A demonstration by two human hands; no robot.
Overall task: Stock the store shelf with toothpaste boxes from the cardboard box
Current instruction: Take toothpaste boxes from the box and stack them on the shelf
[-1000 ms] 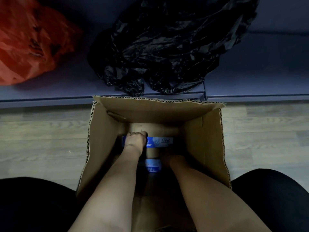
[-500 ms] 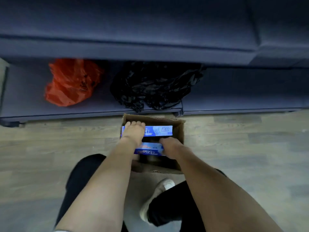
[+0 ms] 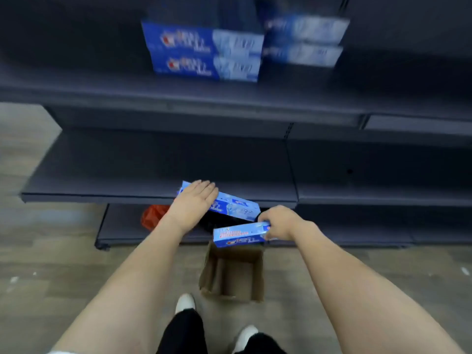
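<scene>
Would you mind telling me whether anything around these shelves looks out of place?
Yes: an orange plastic bag sits on the bottom shelf, partly hidden by the left arm, which is odd among store stock. The stacked toothpaste boxes on the upper shelf look tidy, though blurred.

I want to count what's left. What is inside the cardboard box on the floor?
The cardboard box shows only bare brown walls and bottom; no toothpaste boxes are visible inside. The toothpaste box gripped by the right hand covers its far rim, so that strip can't be checked.
</scene>
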